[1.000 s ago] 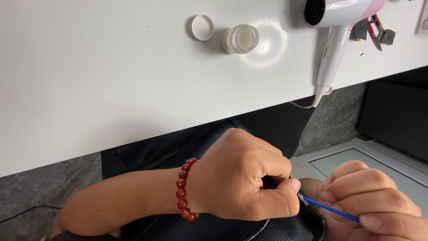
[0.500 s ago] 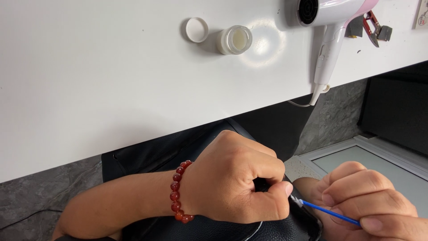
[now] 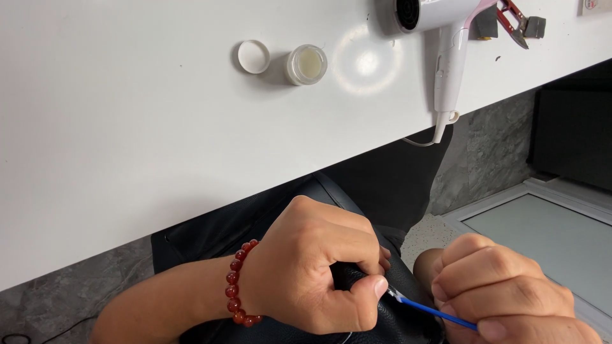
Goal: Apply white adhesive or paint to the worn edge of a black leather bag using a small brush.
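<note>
My left hand (image 3: 319, 267), with a red bead bracelet (image 3: 239, 283) on the wrist, is clenched on a black leather item (image 3: 287, 328) that lies in my lap below the table edge. My right hand (image 3: 510, 296) sits at the lower right, fingers closed around a thin blue stick (image 3: 433, 311). The stick's tip touches the black leather right beside my left thumb. Most of the leather item is hidden under my hands.
A white table (image 3: 127, 127) fills the upper view. On it stand a small open jar of pale cream (image 3: 307, 64) and its white lid (image 3: 254, 56). A white and pink hair dryer (image 3: 446, 38) and red snips (image 3: 513, 18) lie at the far right edge.
The view has shifted slightly, so the table items sit a little lower and further left. Both hands hold much the same pose, with the stick's tip still at the leather.
</note>
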